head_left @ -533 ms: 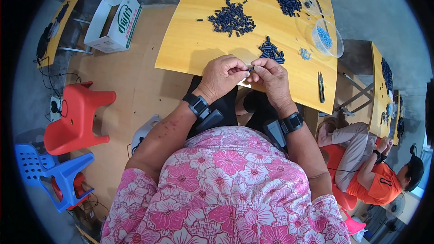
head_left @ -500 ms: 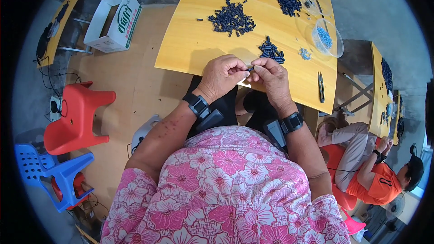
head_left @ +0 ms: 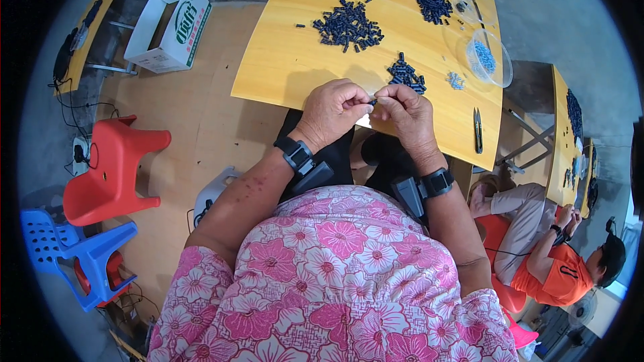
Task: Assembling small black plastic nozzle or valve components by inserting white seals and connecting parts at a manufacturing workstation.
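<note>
Left grip [head_left: 330, 110] and right grip [head_left: 409, 118] meet fingertip to fingertip, pinching one small dark piece [head_left: 373, 102] between them at the near edge of the worktop [head_left: 272, 60]. Two-sided hold presumably steadies so tiny a part. Black pile [head_left: 406, 75] sits just beyond the right grip, likely for short reaches; snips [head_left: 477, 131] lie to its right, apparently handy.

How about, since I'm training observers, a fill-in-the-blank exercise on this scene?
At the near ____ of the table, the left hand and right hand hold a small dark piece.
The snips lie to the ____ of the right hand.
The nearer clear bowl holds small ____ pieces.
Missing words: edge; right; blue.
</note>
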The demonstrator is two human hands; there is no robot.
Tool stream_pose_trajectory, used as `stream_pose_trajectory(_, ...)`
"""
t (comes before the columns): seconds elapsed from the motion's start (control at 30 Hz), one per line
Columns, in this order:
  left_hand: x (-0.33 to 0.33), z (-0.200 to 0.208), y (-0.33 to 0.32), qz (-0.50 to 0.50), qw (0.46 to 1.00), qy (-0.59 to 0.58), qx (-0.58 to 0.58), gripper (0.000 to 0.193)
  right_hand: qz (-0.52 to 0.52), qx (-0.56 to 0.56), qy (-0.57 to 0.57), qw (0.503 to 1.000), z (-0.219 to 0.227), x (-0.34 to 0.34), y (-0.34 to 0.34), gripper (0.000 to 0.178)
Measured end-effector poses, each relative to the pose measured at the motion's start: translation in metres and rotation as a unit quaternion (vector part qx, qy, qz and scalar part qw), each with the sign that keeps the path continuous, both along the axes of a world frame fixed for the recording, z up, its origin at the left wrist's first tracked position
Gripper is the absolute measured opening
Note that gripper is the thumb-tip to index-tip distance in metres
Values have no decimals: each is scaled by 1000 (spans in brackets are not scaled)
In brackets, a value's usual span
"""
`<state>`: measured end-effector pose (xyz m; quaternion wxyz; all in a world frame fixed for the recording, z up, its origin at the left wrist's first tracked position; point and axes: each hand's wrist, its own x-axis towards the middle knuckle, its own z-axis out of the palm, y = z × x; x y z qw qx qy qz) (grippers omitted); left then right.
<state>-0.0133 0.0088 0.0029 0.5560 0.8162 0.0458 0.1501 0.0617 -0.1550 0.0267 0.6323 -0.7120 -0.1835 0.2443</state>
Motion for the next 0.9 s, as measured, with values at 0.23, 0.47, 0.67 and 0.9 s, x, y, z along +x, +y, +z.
stream_pose_trajectory(0.23, 0, -3, 0, -1, 999, 6, 41, 11, 9, -122, -208, 970, 1, 4, -1, 7)
stream_pose_trajectory(0.47, 1, -7, -1, 6, 999, -18, 46, 9, -1, -134, -170, 976, 1, 0, 2, 7)
stream_pose_trajectory(0.67, 2, -8, 0, 13, 993, -50, 109, 9, -22, -107, -100, 989, -5, -10, 12, 8)
stream_pose_trajectory(0.9, 4, -4, 1, 2, 999, 22, 27, 9, -51, 4, 69, 996, -6, -9, 7, 13)
